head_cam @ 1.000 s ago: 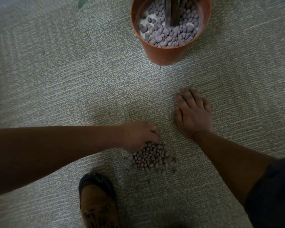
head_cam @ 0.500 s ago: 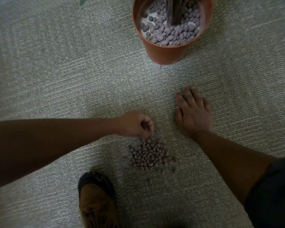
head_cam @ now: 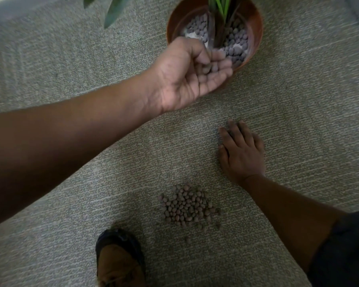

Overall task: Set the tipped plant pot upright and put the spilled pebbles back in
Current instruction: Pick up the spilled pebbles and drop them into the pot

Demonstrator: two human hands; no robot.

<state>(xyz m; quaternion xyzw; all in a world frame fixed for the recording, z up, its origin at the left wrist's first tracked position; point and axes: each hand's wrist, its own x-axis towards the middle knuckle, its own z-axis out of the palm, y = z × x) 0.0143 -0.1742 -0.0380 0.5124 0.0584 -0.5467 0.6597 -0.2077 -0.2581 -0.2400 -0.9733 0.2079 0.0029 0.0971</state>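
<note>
An orange-brown plant pot [head_cam: 256, 36] stands upright on the carpet at the top, with a green plant and grey pebbles inside. My left hand [head_cam: 192, 74] is raised at the pot's near rim, palm up, fingers cupped around a few pebbles. A pile of spilled pebbles [head_cam: 188, 206] lies on the carpet below. My right hand [head_cam: 241, 153] rests flat on the carpet, fingers straight, to the upper right of the pile.
My brown shoe with a dark toe cap [head_cam: 119, 258] stands on the grey-green carpet [head_cam: 71, 59] just left of and below the pile. Green leaves [head_cam: 114, 9] hang in at the top left. A few stray pebbles [head_cam: 217, 225] lie beside the pile.
My left hand rose from the pebble pile with some pebbles and moved up to the pot's rim, turning palm up. The right hand stayed flat on the carpet.
</note>
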